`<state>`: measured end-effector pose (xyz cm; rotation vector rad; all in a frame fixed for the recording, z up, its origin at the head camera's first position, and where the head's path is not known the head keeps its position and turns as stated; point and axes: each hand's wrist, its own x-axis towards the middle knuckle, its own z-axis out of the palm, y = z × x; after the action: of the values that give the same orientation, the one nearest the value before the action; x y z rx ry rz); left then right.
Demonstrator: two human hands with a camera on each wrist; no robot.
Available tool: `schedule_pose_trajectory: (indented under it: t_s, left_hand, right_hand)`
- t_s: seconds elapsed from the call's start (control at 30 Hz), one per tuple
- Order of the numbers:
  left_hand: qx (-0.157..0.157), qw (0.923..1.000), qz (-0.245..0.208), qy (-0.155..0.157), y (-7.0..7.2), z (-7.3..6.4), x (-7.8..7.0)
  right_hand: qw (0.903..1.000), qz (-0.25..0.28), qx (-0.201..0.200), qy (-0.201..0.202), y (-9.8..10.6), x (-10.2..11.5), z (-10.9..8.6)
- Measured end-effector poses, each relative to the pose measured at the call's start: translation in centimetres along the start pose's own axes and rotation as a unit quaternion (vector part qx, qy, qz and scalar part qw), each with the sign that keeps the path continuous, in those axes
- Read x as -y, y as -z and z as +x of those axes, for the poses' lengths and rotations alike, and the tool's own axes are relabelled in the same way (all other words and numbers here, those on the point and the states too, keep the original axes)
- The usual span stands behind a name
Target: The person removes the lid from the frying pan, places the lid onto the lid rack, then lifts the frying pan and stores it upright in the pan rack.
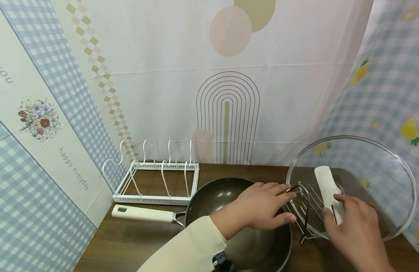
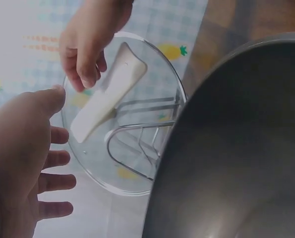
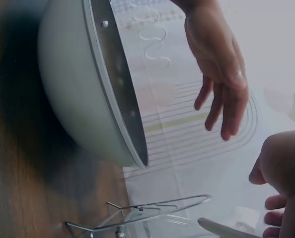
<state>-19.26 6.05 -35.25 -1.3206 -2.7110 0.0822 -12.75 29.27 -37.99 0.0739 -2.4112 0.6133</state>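
Observation:
The glass lid (image 1: 365,181) with a metal rim and a cream handle (image 1: 326,185) leans in a wire stand (image 1: 306,215). My right hand (image 1: 357,226) is at the lower end of that handle, thumb and forefinger on either side of it in the head view; in the left wrist view, its loosely bent fingers appear beside the handle, not wrapped round it. My left hand (image 1: 260,206) hovers above the right rim of a dark-lined wok (image 1: 226,192), fingers extended toward the stand. The left wrist view shows the left fingers (image 2: 58,182) spread and holding nothing.
A white rack (image 1: 155,200) with curved wire dividers stands at the back left. The wok's cream handle (image 1: 145,213) points left in front of it. Patterned cloth (image 1: 155,94) hangs behind and at both sides of the brown wooden surface (image 1: 128,241).

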Motion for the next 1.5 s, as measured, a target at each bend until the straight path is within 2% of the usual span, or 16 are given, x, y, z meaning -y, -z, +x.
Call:
schedule_pose_trajectory:
  t_s: [0.1, 0.23, 0.4, 0.53, 0.67, 0.9, 1.03, 1.3, 1.5]
  left_hand:
    - [-0.021, 0.9998, 0.002, -0.005, 0.3, -0.9, 0.1]
    - [-0.040, 0.9991, -0.004, -0.014, 0.6, -1.9, 0.1]
    - [-0.045, 0.9989, -0.007, -0.013, 0.7, -3.3, 0.5]
    - [-0.058, 0.9982, -0.013, -0.010, 0.1, -4.6, 1.2]
    - [-0.071, 0.9974, -0.009, -0.001, -0.6, -5.6, 2.1]
    - [-0.062, 0.9976, -0.014, 0.027, -1.4, -7.0, 3.1]
    - [-0.068, 0.9970, -0.010, 0.037, -1.7, -7.8, 3.6]
    - [-0.096, 0.9944, -0.008, 0.042, -1.9, -9.6, 4.5]
    - [-0.126, 0.9909, -0.015, 0.043, -2.2, -10.4, 5.2]
  right_hand:
    - [0.9987, 0.030, -0.028, 0.031, -0.2, 0.5, -0.1]
    - [0.9972, 0.049, -0.022, 0.052, -0.4, 1.2, -0.3]
    - [0.9975, 0.039, 0.021, 0.055, -0.9, 2.2, -0.7]
    - [0.9961, 0.038, 0.050, 0.063, -1.4, 2.5, -1.1]
    - [0.9924, 0.045, 0.098, 0.060, -1.9, 2.5, -1.5]
    - [0.9839, 0.033, 0.169, 0.048, -2.9, 2.5, -2.0]
    - [0.9785, 0.028, 0.202, 0.032, -3.4, 2.5, -2.2]
    - [0.9742, 0.015, 0.224, 0.022, -3.7, 2.5, -2.5]
    - [0.9758, 0.014, 0.216, 0.033, -4.0, 2.5, -2.5]
